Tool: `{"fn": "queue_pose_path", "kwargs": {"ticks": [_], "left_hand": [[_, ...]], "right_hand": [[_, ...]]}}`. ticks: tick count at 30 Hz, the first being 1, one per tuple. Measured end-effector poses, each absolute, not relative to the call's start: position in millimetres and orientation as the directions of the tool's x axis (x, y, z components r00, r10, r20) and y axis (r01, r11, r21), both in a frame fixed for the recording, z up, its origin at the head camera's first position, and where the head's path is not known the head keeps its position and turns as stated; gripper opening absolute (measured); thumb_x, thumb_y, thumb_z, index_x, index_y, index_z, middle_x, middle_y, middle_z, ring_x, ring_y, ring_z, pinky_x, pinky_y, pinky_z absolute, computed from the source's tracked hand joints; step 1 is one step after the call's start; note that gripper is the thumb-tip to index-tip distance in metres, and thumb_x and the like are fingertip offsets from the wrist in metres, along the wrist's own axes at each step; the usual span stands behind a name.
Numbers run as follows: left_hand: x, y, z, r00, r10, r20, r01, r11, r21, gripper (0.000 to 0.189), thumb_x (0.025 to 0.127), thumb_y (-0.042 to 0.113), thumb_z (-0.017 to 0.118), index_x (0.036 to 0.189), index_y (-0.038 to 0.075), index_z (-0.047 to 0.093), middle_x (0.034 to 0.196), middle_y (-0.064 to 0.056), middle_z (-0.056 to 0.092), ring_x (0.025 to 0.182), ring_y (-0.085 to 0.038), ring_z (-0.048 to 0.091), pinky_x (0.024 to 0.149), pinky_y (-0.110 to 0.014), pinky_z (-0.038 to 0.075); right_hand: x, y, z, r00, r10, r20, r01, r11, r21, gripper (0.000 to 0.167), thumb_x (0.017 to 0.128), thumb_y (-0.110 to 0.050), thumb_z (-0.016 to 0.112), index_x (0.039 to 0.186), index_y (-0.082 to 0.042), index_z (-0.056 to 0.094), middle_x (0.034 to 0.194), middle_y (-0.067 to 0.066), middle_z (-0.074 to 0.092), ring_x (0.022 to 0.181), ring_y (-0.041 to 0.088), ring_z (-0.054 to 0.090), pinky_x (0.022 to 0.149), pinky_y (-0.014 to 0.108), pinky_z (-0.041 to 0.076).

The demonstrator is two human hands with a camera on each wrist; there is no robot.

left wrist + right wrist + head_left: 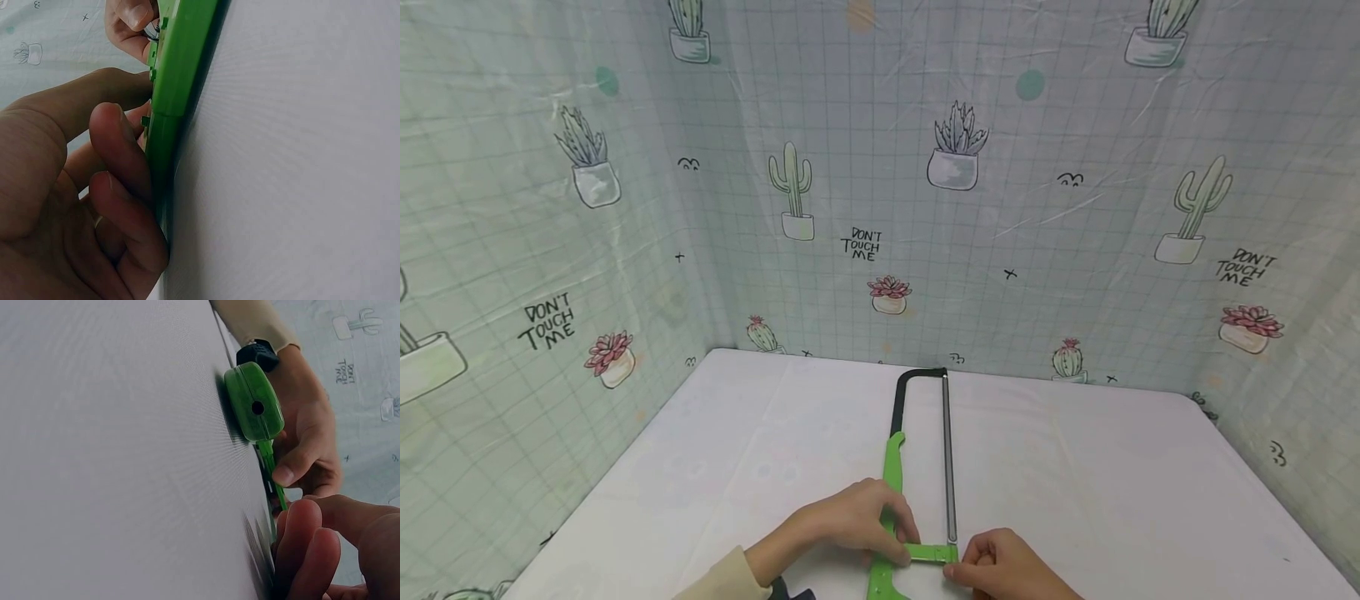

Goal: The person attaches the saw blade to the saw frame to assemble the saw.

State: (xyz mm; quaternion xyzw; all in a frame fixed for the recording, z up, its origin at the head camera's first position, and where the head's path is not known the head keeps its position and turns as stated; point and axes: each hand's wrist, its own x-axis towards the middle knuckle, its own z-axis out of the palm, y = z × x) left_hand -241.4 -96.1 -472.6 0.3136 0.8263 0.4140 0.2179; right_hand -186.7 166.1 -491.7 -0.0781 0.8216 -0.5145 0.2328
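A hacksaw (892,467) lies flat on the white table, its black bow pointing away and its green handle toward me. The grey blade (948,458) runs along its right side down to a green cross-arm (931,553). My left hand (863,515) holds the green frame where the cross-arm meets it, thumb and fingers on either side. At the cross-arm's right end, by the blade's near end, my right hand (1006,565) pinches the corner between thumb and finger. The right wrist view shows the handle's rounded butt (253,403) with a dark hole.
A white-covered table (1112,483) carries the saw. Behind it and at both sides hang curtains (880,167) printed with potted cacti. A black strap device (257,356) sits on the left wrist, below a beige sleeve (726,577).
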Motion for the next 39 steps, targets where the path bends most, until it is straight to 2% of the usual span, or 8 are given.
{"fn": "queue_pose_path", "kwargs": {"ticks": [19,26,39], "left_hand": [[-239.6,-100.0,-469.4,-0.722,0.684,-0.108,0.333,0.48,0.811,0.016,0.075,0.018,0.087,0.088,0.024,0.081,0.075,0.015,0.068,0.047,-0.001,0.052,0.043,-0.02,0.047],[-239.5,-98.7,-469.1,-0.723,0.682,-0.111,0.324,0.477,0.817,0.016,0.075,0.018,0.086,0.089,0.024,0.081,0.076,0.014,0.069,0.047,-0.002,0.052,0.043,-0.019,0.045],[-242.2,-96.1,-471.9,-0.712,0.694,-0.104,0.351,0.481,0.803,0.016,0.075,0.018,0.086,0.089,0.026,0.081,0.074,0.015,0.069,0.046,0.0,0.052,0.044,-0.018,0.046]], "right_hand": [[-186.2,161.6,-487.1,-0.876,-0.389,-0.286,0.096,0.441,-0.893,0.023,0.09,-0.024,0.072,0.077,-0.006,0.066,0.057,-0.004,0.057,0.05,0.006,0.044,0.048,0.021,0.034],[-186.3,162.6,-486.6,-0.875,-0.387,-0.291,0.108,0.43,-0.896,0.016,0.085,-0.018,0.066,0.081,-0.003,0.071,0.06,-0.004,0.058,0.052,0.006,0.045,0.049,0.02,0.035],[-188.3,166.1,-491.0,-0.874,-0.394,-0.286,0.101,0.428,-0.898,0.019,0.086,-0.02,0.062,0.081,-0.004,0.071,0.06,-0.004,0.058,0.05,0.006,0.045,0.048,0.021,0.037]]}}
